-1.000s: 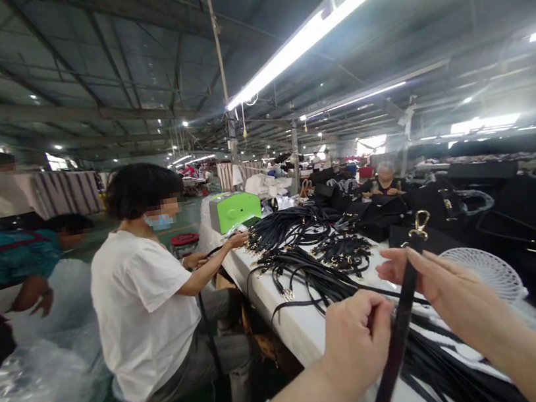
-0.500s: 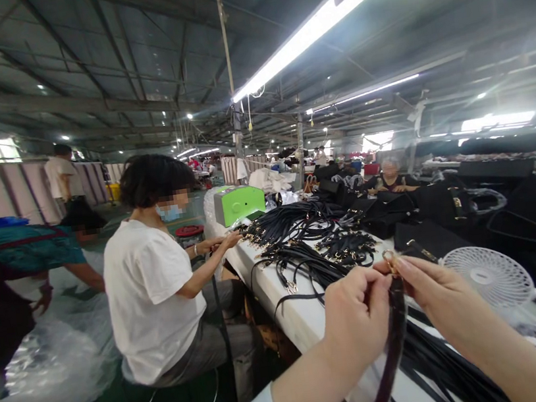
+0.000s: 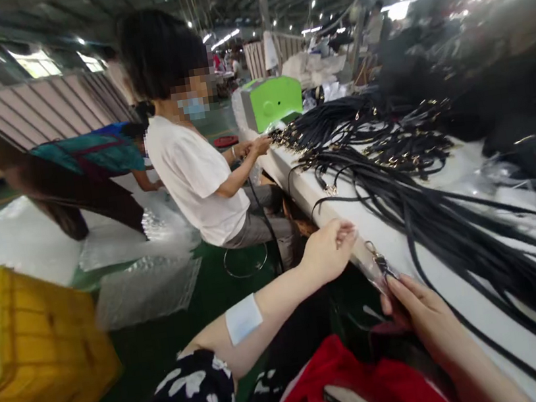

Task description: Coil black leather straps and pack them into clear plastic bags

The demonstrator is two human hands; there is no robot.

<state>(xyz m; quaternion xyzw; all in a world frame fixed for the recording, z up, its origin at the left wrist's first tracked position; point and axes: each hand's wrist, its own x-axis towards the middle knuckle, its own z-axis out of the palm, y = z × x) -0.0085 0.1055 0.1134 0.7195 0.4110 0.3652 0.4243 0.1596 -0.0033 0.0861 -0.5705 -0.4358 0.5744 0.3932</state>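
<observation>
Head view: the right hand [image 3: 416, 310] pinches a small metal clasp [image 3: 379, 264] at the near edge of the white table [image 3: 460, 287]; the clasp looks gold-toned with a swivel end, and what hangs from it is too blurred to tell. The left hand [image 3: 329, 250] sits just beside it over the table edge, fingers loosely curled, gripping nothing visible. One large bundle of black straps [image 3: 456, 228] runs along the table toward its far end, too many to count. One green machine [image 3: 272, 100] stands at the far edge. One seated person in a white shirt [image 3: 197, 171] works at the left edge. One yellow crate [image 3: 27, 368] stands on the floor.
</observation>
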